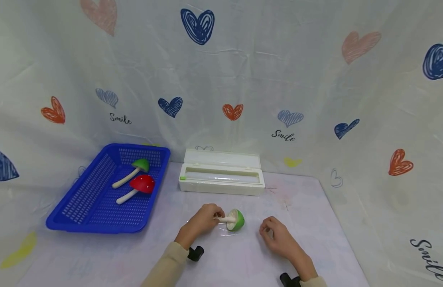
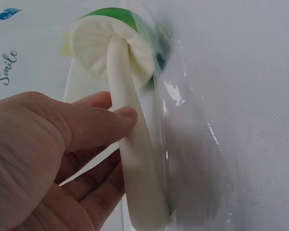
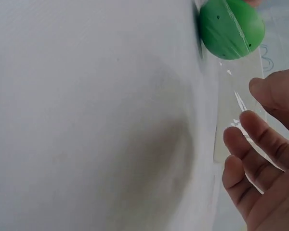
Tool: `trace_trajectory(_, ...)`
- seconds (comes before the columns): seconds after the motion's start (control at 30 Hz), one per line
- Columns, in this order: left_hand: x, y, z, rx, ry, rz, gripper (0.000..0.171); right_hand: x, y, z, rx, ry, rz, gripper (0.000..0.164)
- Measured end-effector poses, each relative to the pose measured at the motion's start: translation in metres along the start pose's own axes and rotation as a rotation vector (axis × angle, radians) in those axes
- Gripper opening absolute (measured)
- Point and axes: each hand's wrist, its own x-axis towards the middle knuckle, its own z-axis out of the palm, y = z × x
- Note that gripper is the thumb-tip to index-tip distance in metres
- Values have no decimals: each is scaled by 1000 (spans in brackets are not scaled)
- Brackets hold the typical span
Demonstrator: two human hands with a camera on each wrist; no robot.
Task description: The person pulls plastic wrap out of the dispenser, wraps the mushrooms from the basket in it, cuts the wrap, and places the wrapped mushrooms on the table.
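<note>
My left hand (image 1: 205, 217) pinches the white stem of a toy mushroom (image 1: 235, 220) with a green cap, thumb on one side and fingers on the other. In the left wrist view the mushroom (image 2: 135, 159) lies against clear plastic film (image 2: 183, 125) that spreads over the table. Part of the film runs across the green cap (image 3: 231, 31) in the right wrist view. Apart from the mushroom, to its right, my right hand (image 1: 278, 238) hovers with loosely bent fingers and holds nothing.
A blue plastic basket (image 1: 68, 209) at the left contains a second green-capped mushroom (image 1: 140, 164) and a red-capped one (image 1: 143, 184). Behind the hands stands a white cling film dispenser (image 1: 221, 187), its lid raised and a roll inside. A heart-printed curtain (image 1: 250, 71) hangs behind the table.
</note>
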Motion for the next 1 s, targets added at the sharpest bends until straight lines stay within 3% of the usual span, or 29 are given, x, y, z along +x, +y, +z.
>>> trace_trajectory(0.23, 0, -1, 1, 11, -23, 66, 32, 19, -6, 0, -19, 160, -189, 7)
trace_trajectory(0.5, 1, -2, 4, 30, -39, 51, 33, 41, -7, 9, -21, 281, -382, 24)
trace_trajectory(0.73, 0, -2, 5, 26, -37, 38, 31, 58, -16, 24, -57, 325, -343, 20)
trace_trajectory(1.0, 0, 0, 5, 48, -37, 34, 31, 69, -33, 39, 82, 255, -198, 14)
